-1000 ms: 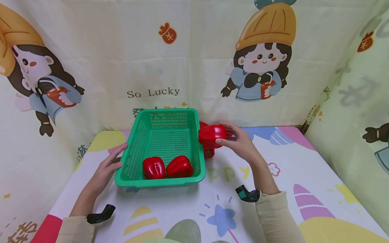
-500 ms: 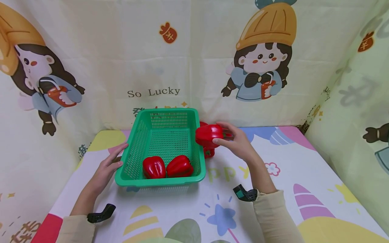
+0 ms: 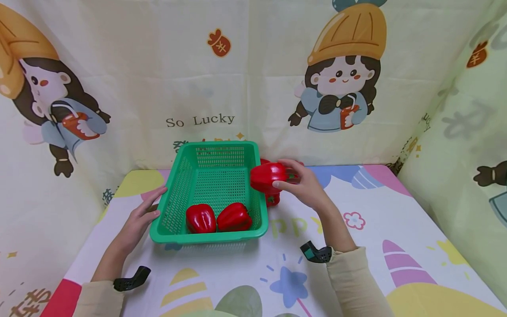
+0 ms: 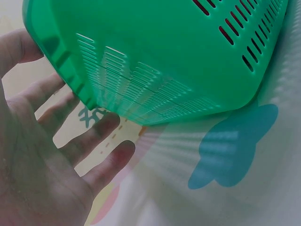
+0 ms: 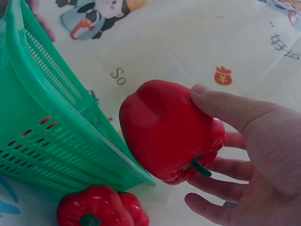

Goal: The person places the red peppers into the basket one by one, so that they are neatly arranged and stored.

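Observation:
My right hand (image 3: 303, 182) holds a red bell pepper (image 3: 266, 177) on its side at the right rim of a green plastic basket (image 3: 207, 238). In the right wrist view the thumb lies on top of the held pepper (image 5: 164, 127), its green stem toward the palm. My left hand (image 3: 138, 224) rests at the basket's left side, its fingers extended along the rim; the left wrist view shows this palm (image 4: 42, 155) with fingers spread. Inside the basket, near its front wall, lie two red peppers, a left one (image 3: 200, 218) and a right one (image 3: 234, 217).
More red peppers stand just outside the basket's right wall, partly hidden under the held one; a nearer pepper (image 3: 272, 199) shows its stem. The basket stands on a patterned tablecloth (image 3: 317, 281), with a printed cloth (image 3: 269, 101) hanging behind.
My right hand has moved a little to the left with the pepper, which now overlaps the basket's right rim. The left hand and basket stay as they were.

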A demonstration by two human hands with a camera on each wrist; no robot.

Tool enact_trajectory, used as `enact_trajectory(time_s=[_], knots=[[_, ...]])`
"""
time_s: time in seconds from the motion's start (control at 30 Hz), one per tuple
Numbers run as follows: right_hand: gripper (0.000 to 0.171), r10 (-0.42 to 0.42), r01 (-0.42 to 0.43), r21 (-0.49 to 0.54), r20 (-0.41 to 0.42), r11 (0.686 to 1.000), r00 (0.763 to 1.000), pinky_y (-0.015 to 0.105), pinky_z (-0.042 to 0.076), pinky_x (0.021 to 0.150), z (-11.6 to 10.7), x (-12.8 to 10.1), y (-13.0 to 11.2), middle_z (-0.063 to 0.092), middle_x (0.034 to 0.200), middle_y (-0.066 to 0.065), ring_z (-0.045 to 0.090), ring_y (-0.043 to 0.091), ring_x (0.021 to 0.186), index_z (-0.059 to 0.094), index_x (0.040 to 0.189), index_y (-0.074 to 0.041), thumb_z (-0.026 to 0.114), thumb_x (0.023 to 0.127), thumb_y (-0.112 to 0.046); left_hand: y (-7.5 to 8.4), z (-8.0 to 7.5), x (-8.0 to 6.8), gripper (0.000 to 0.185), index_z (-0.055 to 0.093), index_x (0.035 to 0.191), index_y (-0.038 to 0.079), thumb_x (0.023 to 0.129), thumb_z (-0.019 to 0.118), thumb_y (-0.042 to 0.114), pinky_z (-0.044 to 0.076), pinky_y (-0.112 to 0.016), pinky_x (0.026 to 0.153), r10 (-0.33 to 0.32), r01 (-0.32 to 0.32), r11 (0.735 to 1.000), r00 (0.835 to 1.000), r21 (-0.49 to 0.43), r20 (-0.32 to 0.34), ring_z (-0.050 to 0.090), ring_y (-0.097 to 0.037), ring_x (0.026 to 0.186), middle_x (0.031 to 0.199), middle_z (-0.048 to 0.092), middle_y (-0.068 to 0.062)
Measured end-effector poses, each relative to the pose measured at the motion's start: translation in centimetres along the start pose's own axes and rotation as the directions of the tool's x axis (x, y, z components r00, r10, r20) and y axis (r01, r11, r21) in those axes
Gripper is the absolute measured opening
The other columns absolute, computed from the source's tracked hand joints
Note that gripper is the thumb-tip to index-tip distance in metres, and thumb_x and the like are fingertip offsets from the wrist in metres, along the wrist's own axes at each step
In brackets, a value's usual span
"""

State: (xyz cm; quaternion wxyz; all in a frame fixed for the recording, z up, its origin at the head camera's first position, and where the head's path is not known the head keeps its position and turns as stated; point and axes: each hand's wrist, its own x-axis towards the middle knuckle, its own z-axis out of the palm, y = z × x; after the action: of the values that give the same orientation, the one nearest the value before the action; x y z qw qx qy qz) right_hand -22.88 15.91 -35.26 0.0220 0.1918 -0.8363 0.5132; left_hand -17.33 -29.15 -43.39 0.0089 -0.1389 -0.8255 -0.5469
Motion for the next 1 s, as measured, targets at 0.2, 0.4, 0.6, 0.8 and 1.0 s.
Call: enact_trajectory(time_s=[0.2, 0.4, 0.6, 0.8, 1.0], knots=[[0.062, -0.017, 0.017, 0.007, -0.001, 1.000, 1.000, 0.043, 0.053, 0.092, 0.4, 0.1, -0.1, 0.055, 0.132, 0.005, 0.058, 0.029, 0.115, 0.050, 0.138, -0.021, 0.076, 0.082, -0.025, 0.0, 0.0, 0.0, 0.052, 0.025, 0.154, 0.024, 0.104, 0.036, 0.026, 0.037, -0.016, 0.092, -0.006, 0.006, 1.000, 1.000, 0.007, -0.002, 0.038, 0.005, 0.123, 0.160, 0.022, 0.008], [0.064, -0.013, 0.013, 0.004, 0.007, 1.000, 1.000, 0.042, 0.055, 0.089, 0.7, 0.2, -0.2, 0.053, 0.133, 0.004, 0.056, 0.028, 0.116, 0.049, 0.139, -0.021, 0.077, 0.081, -0.026, 0.0, 0.0, 0.0, 0.051, 0.025, 0.154, 0.022, 0.104, 0.036, 0.025, 0.037, -0.014, 0.092, 0.005, -0.005, 1.000, 1.000, 0.006, -0.003, 0.038, 0.006, 0.122, 0.160, 0.023, 0.009], [0.065, 0.010, -0.011, 0.017, 0.022, 1.000, 1.000, 0.040, 0.056, 0.086, 1.0, 0.1, -0.3, 0.051, 0.135, 0.003, 0.057, 0.028, 0.116, 0.048, 0.140, -0.022, 0.076, 0.082, -0.030, 0.1, 0.0, 0.0, 0.051, 0.025, 0.154, 0.021, 0.104, 0.036, 0.024, 0.038, -0.010, 0.091, 0.015, -0.015, 1.000, 1.000, 0.003, -0.002, 0.040, 0.006, 0.122, 0.160, 0.023, 0.010], [0.065, 0.011, -0.013, 0.037, 0.034, 0.999, 0.999, 0.041, 0.056, 0.085, 1.3, 0.3, -0.4, 0.049, 0.136, 0.003, 0.057, 0.029, 0.116, 0.048, 0.140, -0.022, 0.076, 0.082, -0.029, 0.0, 0.0, 0.0, 0.051, 0.025, 0.154, 0.020, 0.104, 0.036, 0.023, 0.038, -0.010, 0.091, 0.024, -0.024, 1.000, 1.000, 0.002, -0.004, 0.040, 0.006, 0.122, 0.159, 0.024, 0.010], [0.062, -0.005, 0.003, 0.043, 0.041, 0.999, 0.999, 0.041, 0.057, 0.084, 1.6, 0.5, -0.4, 0.050, 0.135, 0.003, 0.057, 0.030, 0.116, 0.048, 0.140, -0.019, 0.074, 0.084, -0.027, 0.0, 0.0, 0.1, 0.051, 0.025, 0.154, 0.020, 0.104, 0.036, 0.022, 0.038, -0.010, 0.091, 0.024, -0.024, 1.000, 1.000, -0.003, -0.004, 0.040, 0.005, 0.122, 0.159, 0.024, 0.011]])
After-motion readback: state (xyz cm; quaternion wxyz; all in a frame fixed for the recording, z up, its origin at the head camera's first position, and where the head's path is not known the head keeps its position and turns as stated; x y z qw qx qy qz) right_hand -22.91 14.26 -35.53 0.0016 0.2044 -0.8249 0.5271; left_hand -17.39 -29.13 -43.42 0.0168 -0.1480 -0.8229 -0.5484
